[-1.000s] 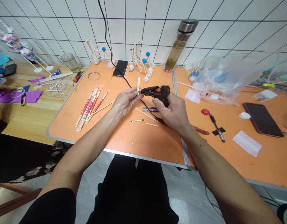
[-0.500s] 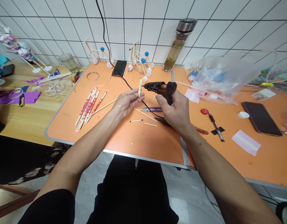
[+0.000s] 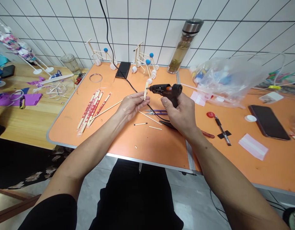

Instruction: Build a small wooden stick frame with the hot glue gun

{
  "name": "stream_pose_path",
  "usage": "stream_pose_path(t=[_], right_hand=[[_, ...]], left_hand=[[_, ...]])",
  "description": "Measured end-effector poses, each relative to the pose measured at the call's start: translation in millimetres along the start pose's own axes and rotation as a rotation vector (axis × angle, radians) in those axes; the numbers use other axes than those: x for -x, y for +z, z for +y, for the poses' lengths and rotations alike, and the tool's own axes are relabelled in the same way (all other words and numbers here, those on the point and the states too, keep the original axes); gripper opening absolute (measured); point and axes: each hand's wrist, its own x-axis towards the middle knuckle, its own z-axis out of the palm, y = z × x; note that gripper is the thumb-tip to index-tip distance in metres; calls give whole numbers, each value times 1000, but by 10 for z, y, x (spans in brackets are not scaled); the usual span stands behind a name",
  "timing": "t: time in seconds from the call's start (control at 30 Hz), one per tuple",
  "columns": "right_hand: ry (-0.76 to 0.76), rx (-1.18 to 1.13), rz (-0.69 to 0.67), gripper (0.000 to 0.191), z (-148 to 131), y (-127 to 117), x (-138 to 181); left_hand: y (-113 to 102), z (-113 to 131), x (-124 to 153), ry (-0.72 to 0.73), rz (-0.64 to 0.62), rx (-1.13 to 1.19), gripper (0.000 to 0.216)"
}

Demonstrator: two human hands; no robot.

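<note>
Between the fingertips of my left hand (image 3: 133, 107) stand short wooden stick pieces (image 3: 146, 90), held upright side by side. My right hand (image 3: 179, 111) is wrapped round the handle of a black glue gun (image 3: 163, 89). The gun's nozzle points left and is at the sticks, near their upper half; whether it touches them I cannot tell. Below the hands lie small scissors with blue handles (image 3: 158, 112), a long thin stick (image 3: 149, 117), a short stick with dark ends (image 3: 140, 124) and a plain short stick (image 3: 155, 127).
Red-wrapped chopsticks (image 3: 91, 111) lie on the left of the orange table (image 3: 128, 143). Behind are stick models with blue balls (image 3: 147, 62), a phone (image 3: 123, 70) and a tall tea bottle (image 3: 184, 48). At right are a plastic bag (image 3: 224, 81), another phone (image 3: 269, 122) and a pen (image 3: 222, 130).
The stick pieces in my left hand have shifted slightly right, so the glue gun's nozzle now meets them in view. The glue gun has hardly moved.
</note>
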Motion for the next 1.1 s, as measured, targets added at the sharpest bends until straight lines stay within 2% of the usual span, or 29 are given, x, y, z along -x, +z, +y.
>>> stream_pose_path(t=[0.5, 1.1], right_hand=[[-9, -8, 10, 40, 7, -9, -3], [-3, -2, 33, 46, 16, -8, -17]], left_hand=[[11, -6, 11, -3, -2, -20, 19], [42, 3, 54, -17, 2, -28, 20]])
